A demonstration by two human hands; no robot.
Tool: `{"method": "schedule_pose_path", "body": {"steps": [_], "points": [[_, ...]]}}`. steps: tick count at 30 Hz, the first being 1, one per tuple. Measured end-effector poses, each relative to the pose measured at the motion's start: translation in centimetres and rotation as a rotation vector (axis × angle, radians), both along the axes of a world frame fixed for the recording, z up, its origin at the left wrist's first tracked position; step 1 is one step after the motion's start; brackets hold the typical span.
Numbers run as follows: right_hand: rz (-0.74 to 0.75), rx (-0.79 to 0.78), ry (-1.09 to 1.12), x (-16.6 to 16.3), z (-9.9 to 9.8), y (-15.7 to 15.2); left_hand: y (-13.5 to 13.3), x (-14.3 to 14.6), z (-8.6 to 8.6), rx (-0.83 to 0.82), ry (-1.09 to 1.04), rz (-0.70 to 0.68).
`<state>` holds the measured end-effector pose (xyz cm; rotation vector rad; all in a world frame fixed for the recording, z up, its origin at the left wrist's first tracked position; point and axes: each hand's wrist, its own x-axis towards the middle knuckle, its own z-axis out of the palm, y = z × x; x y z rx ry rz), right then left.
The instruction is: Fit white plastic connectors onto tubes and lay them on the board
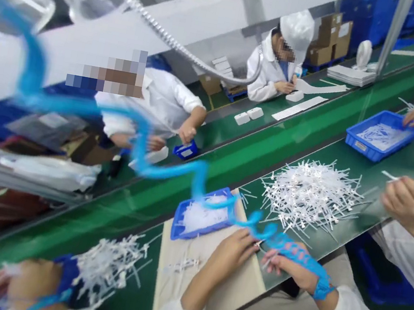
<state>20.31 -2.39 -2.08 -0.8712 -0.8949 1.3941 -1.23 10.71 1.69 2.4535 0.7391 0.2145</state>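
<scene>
My left hand (227, 257) is over the right side of a pale board (217, 280), its fingertips closed on a thin white plastic piece (258, 244). Close beside it, my right hand (290, 263) is curled shut, with a blue coiled cord (294, 250) running across it from a wrist strap (323, 286). What its fingers pinch is too blurred to make out. Behind my left hand, a blue tray (181, 220) of small whitish parts rests on the board. Some thin white pieces (183, 266) lie on the board left of my wrist.
A large heap of thin white pieces (310, 194) lies beyond my right hand. A co-worker's hands (409, 204) and another blue tray (377, 153) are at right. Another person's hand (35, 279) is near a second heap (111, 266). People sit across the green belt (294, 133).
</scene>
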Motion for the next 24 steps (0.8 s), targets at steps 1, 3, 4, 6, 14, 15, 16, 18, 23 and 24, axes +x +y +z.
{"method": "schedule_pose_path", "body": {"steps": [1, 3, 4, 6, 14, 15, 16, 18, 23, 24], "points": [[-0.035, 0.005, -0.068, 0.7, 0.0, 0.0, -0.2, 0.3, -0.1, 0.014, 0.005, -0.019], [-0.125, 0.008, -0.222, 1.9, 0.2, 0.3, -0.3, 1.1, -0.2, 0.055, -0.001, -0.055], [-0.165, -0.003, -0.295, 2.5, 0.4, 0.5, -0.3, 1.5, -0.2, 0.078, 0.000, -0.082], [-0.218, -0.029, -0.412, 3.1, 0.6, 1.0, 0.1, 2.0, -0.2, 0.116, -0.002, -0.140], [-0.145, 0.125, -0.871, 3.1, 0.8, 2.0, 0.8, 2.5, -1.5, 0.073, -0.203, -0.164], [-0.134, 0.144, -0.916, 3.1, 0.9, 2.2, 0.8, 2.5, -1.8, 0.069, -0.215, -0.153], [-0.121, 0.156, -0.950, 3.2, 0.9, 2.3, 0.8, 2.5, -2.0, 0.065, -0.223, -0.139], [-0.097, 0.165, -0.986, 3.2, 1.0, 2.6, 0.7, 2.5, -2.3, 0.054, -0.233, -0.107], [-0.083, 0.144, -1.041, 3.0, 1.3, 2.7, 0.2, 2.5, -2.1, 0.034, -0.230, -0.065], [-0.082, 0.133, -1.046, 2.9, 1.3, 2.6, 0.2, 2.5, -2.1, 0.029, -0.231, -0.062]]}}
